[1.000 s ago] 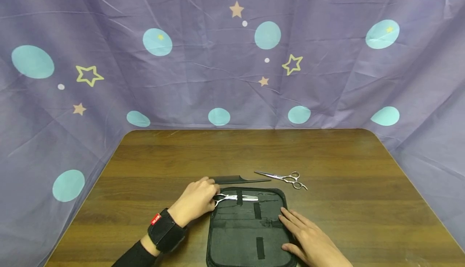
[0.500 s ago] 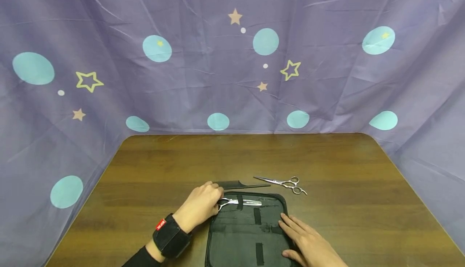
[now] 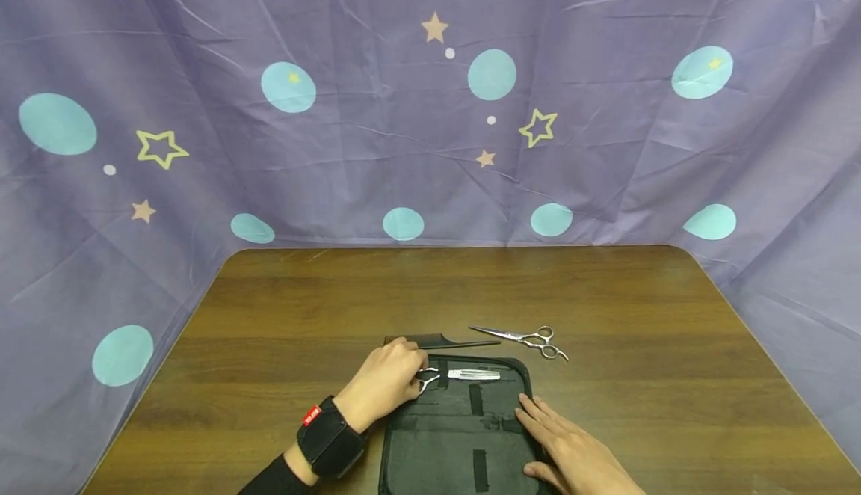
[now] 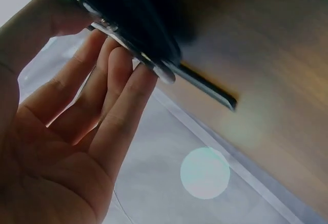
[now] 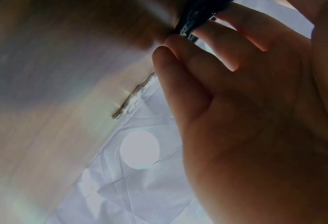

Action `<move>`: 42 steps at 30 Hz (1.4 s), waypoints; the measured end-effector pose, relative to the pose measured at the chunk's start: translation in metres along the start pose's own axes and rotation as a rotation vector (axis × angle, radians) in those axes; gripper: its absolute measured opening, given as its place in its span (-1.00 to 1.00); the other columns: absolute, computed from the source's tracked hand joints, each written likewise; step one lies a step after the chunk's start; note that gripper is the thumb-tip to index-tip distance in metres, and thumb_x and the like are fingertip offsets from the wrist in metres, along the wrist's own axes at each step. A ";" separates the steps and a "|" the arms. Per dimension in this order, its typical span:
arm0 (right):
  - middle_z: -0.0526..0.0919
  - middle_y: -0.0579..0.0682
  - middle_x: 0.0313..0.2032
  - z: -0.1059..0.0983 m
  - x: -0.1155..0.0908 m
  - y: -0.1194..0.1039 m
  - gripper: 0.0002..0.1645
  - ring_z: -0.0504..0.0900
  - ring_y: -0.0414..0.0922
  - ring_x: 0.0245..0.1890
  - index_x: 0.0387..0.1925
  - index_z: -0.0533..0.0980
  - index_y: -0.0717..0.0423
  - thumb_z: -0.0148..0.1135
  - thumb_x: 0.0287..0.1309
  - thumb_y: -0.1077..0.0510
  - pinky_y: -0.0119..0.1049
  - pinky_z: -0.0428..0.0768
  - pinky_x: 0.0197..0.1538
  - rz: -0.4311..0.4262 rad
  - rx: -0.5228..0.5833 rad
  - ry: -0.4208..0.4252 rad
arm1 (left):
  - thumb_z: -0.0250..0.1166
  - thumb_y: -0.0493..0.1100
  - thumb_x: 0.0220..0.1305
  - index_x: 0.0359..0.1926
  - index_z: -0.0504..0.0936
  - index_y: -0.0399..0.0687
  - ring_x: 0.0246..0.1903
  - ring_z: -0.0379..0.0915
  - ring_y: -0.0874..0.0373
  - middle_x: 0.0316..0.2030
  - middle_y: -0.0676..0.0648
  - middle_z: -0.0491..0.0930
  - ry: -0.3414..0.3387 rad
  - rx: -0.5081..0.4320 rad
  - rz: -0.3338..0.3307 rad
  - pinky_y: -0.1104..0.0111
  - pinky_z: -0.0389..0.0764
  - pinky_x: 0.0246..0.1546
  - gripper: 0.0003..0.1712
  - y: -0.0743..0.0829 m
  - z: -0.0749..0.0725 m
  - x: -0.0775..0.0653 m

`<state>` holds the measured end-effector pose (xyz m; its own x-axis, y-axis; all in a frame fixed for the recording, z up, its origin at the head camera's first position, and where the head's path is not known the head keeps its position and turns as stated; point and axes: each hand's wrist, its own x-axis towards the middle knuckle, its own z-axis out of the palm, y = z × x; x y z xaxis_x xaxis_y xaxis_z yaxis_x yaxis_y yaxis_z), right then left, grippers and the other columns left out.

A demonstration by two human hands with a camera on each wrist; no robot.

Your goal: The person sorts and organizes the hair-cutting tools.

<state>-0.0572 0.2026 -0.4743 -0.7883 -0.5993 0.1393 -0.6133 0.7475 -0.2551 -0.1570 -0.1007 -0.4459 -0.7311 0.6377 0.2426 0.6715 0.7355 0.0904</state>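
Observation:
A black zip case [image 3: 444, 435] lies unfolded at the table's near side. Silver thinning scissors [image 3: 474, 374] lie flat on it, their toothed blades running under a black elastic loop [image 3: 442, 375] near the case's far edge. My left hand [image 3: 383, 381] pinches the scissors' finger rings at the case's left side; in the left wrist view the left fingers [image 4: 128, 96] and thumb meet at the handles. My right hand [image 3: 572, 443] rests with straight fingers on the case's right edge, also seen along the edge [image 5: 205, 8] in the right wrist view.
Beyond the case lies a black tail comb [image 3: 430, 341], partly behind the left hand. Silver haircutting scissors [image 3: 521, 336] lie to its right. More elastic loops cross the case, one at its lower middle [image 3: 480, 470]. A purple curtain [image 3: 377, 106] hangs behind the wooden table [image 3: 323, 293].
My left hand has moved right, sliding the thinning scissors further through the elastic loop. The right hand stays on the case edge. The head view has tilted slightly.

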 end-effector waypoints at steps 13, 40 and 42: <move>0.35 0.11 0.24 -0.003 0.000 -0.001 -0.24 0.36 0.06 0.20 0.20 0.35 0.18 0.02 0.14 -0.26 -0.12 0.45 0.03 -0.036 -0.050 0.112 | 0.26 -0.29 -0.18 -0.56 0.51 0.02 -0.53 0.29 0.21 -0.57 0.10 0.41 0.055 0.030 -0.002 0.37 0.37 -0.55 -0.88 0.011 0.007 0.009; 0.32 0.06 0.26 0.000 -0.003 0.000 -0.25 0.33 0.03 0.22 0.23 0.32 0.14 0.01 0.15 -0.25 -0.13 0.45 0.03 -0.020 -0.016 0.112 | 0.32 -0.14 0.03 -0.24 0.65 -0.02 -0.21 0.40 0.21 -0.29 0.10 0.53 -0.092 -0.238 -0.038 0.36 0.46 -0.18 -0.79 -0.005 0.005 0.005; 0.32 0.06 0.26 0.000 -0.003 0.000 -0.25 0.33 0.03 0.22 0.23 0.32 0.14 0.02 0.15 -0.25 -0.13 0.44 0.04 -0.020 -0.011 0.109 | 0.32 -0.14 0.02 -0.25 0.65 -0.02 -0.22 0.40 0.21 -0.30 0.11 0.53 -0.091 -0.243 -0.044 0.36 0.47 -0.19 -0.79 -0.005 0.006 0.004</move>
<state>-0.0550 0.2041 -0.4745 -0.7761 -0.5799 0.2477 -0.6291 0.7392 -0.2403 -0.1639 -0.1002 -0.4507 -0.7606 0.6325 0.1465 0.6403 0.6934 0.3306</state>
